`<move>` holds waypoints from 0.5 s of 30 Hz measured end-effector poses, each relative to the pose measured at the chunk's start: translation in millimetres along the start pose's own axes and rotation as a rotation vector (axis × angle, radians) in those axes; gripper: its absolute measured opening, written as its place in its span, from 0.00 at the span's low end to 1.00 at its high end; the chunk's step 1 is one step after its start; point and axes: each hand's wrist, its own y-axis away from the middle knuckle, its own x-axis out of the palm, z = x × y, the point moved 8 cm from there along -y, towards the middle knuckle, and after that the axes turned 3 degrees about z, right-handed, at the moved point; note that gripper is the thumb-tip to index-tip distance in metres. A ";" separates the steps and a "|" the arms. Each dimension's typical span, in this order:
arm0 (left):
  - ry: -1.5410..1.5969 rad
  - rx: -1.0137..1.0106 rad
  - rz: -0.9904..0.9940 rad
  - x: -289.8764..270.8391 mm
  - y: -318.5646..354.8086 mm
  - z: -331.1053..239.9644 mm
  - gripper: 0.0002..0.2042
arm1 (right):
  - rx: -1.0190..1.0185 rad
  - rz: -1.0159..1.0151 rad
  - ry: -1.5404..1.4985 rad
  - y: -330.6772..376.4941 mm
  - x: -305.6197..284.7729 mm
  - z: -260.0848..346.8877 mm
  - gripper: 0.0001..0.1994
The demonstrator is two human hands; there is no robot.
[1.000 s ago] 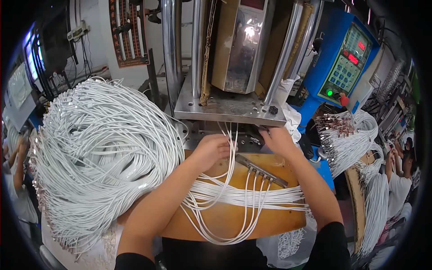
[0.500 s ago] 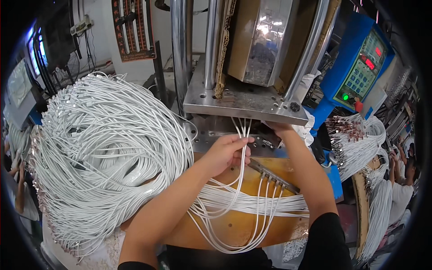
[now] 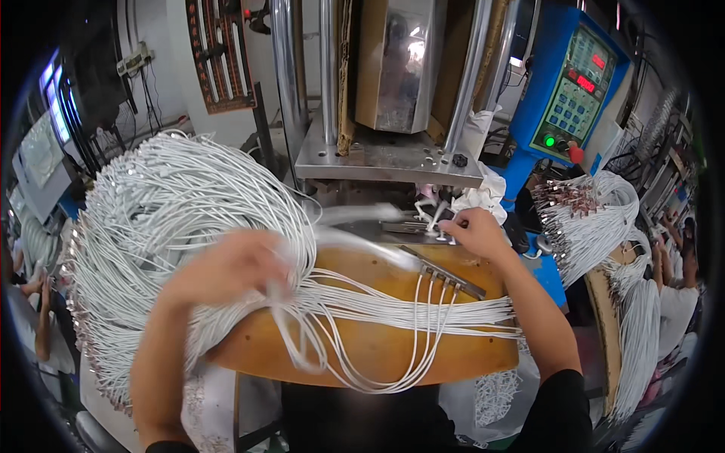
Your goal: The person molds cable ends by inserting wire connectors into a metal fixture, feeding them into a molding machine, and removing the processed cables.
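At the left, my left hand [image 3: 234, 264] is smeared by motion, its fingers closed around several white cables [image 3: 308, 340]. These cables trail from the hand in a blurred loop, and their far ends streak across the wooden board. My right hand [image 3: 479, 232] is in front of the press, thumb and fingers pinched at a small white branched plastic piece [image 3: 433, 216], partly blurred. Between the hands, a slotted metal bar [image 3: 445, 273] lies slantwise on the board with several white cables set in it. Their lengths loop toward the board's near edge.
A large coil of white cables [image 3: 151, 219] is heaped at the left. The press's steel plate [image 3: 385, 162] stands above the lower die area, between upright posts. A blue control box [image 3: 570, 90] is at the right, beside hanging cable bundles [image 3: 589, 226]. More cables lie across the wooden board [image 3: 257, 347].
My left hand has swung left from under the press, drawing the cables out. My right hand has come out from beneath the plate, with a small white piece now at its fingertips.
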 end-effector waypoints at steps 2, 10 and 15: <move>-0.133 -0.033 -0.701 -106.7 54.9 -0.8 0.08 | -0.023 0.010 0.127 6.8 -1.7 -3.5 0.18; -0.625 0.260 -0.833 -30.1 27.5 -37.9 0.14 | -0.128 0.062 0.144 44.5 -30.0 31.1 0.17; -0.537 0.259 -0.173 124.5 -79.2 -10.5 0.24 | -0.077 0.432 0.094 91.0 -23.0 26.1 0.16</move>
